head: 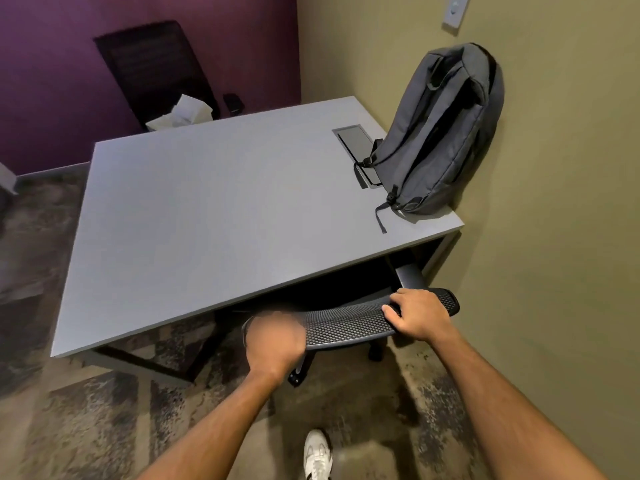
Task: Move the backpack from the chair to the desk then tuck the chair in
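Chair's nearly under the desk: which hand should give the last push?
Probably the right hand: its grip wraps the chair backrest top edge. The left hand is blurred, its hold unclear.

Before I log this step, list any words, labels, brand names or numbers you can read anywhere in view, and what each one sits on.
No readable text anywhere.
Grey fabric backpack: no logo or label visible.
White wall plate: a round mark, too blurred to read.
White shoe: no legible marking.
Grey desk top and black mesh chair back: bare of print.

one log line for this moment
backpack: on desk, against wall | chair: seat under desk | left hand, right hand: on backrest
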